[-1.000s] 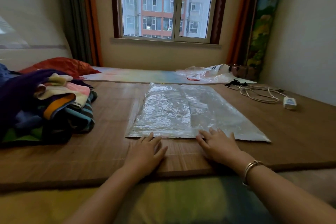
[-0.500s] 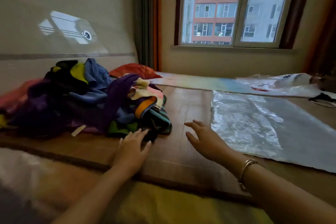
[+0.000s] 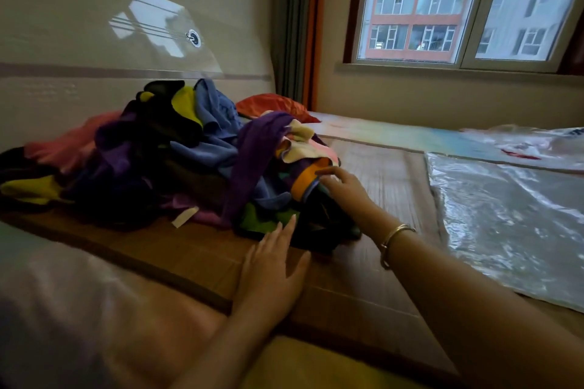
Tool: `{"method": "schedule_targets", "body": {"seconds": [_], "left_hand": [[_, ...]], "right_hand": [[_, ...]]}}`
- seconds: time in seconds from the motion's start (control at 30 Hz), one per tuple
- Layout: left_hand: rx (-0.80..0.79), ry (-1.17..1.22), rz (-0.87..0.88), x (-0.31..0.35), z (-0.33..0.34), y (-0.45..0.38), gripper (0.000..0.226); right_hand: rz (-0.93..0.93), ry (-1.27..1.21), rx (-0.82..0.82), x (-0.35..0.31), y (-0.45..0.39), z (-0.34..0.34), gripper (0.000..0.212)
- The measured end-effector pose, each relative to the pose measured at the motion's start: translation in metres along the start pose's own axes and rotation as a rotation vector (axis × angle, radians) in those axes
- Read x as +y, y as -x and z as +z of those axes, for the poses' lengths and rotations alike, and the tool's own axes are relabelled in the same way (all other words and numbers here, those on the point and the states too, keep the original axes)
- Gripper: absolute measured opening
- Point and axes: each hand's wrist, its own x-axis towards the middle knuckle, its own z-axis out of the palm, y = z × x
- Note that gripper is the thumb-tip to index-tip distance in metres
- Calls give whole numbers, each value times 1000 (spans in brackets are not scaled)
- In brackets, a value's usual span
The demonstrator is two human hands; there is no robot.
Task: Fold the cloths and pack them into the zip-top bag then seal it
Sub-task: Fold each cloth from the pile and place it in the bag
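On the bamboo mat (image 3: 373, 265), seen from our head camera, we find the task barely begun: the cloths (image 3: 177, 164) lie in a loose, unfolded heap of purple, blue, yellow and black, and none appears to be in the zip-top bag (image 3: 512, 224), which lies flat and looks empty to the right of the heap, well apart from it. Our right hand (image 3: 343, 188) reaches to the heap's near right edge, its fingertips touching an orange-trimmed cloth (image 3: 308, 181); whether they already pinch it we cannot tell. Our left hand (image 3: 271, 265) rests flat on the mat just in front of the heap, fingers straight and together, their tips at the dark cloth on its front edge. We judge that every fold, the packing and the sealing remain. The bag's long axis seems to run away from us toward the window (image 3: 467, 3); which end carries the zip we cannot make out. The heap spreads leftward along the wall.
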Motion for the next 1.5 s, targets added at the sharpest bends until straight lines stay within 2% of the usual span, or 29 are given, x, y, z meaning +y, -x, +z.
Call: {"method": "schedule_targets", "body": {"seconds": [0.1, 0.17, 0.3, 0.4, 0.47, 0.57, 0.67, 0.73, 0.8, 0.87, 0.93, 1.0, 1.03, 1.1, 1.17, 1.27, 1.37, 1.5], "left_hand": [[14, 197, -34, -5, -1, -11, 59], [38, 302, -53, -8, -1, -16, 57], [42, 194, -22, -5, 2, -13, 58], [74, 355, -57, -2, 0, -14, 56], [97, 427, -57, 0, -2, -13, 55], [130, 475, -49, 1, -2, -11, 53], [170, 478, -18, 1, -3, -12, 53], [156, 469, 2, 2, -5, -11, 54], [143, 440, 17, 5, -7, -8, 58], [170, 339, 39, 12, -12, -5, 62], [252, 126, 48, 19, -20, -8, 62], [326, -89, -7, 22, -32, -20, 51], [291, -159, -89, 20, -39, -29, 42], [100, -183, -318, 11, -51, -44, 32], [-88, -167, -419, 0, -55, -51, 36], [-78, -185, -373, -1, -53, -53, 42], [-16, -186, -296, 15, -53, -48, 35], [13, 94, -18, 67, -45, -24, 19]], "right_hand": [[100, -186, -60, -6, -19, 6, 29], [163, -258, -40, -7, -25, 11, 25], [210, -125, -53, 2, -22, 7, 26], [331, -213, -73, 0, -18, 5, 22], [383, -326, -77, -3, -19, 12, 35], [368, -633, -51, -11, -22, 26, 50], [283, -919, -43, -22, -16, 20, 42], [234, -984, -81, -21, -9, 1, 42], [248, -986, -76, -16, 4, -22, 44], [261, -868, -32, -11, 20, -45, 31], [239, -681, -17, -4, 36, -64, 18], [227, -589, -52, 1, 51, -76, 16], [232, -555, -75, 3, 57, -79, 19], [250, -505, -118, 7, 64, -81, 26], [252, -477, -140, 8, 70, -79, 26], [243, -433, -150, 7, 75, -74, 34], [239, -426, -114, 1, 83, -72, 36], [263, -464, -69, -8, 94, -75, 34]]}}
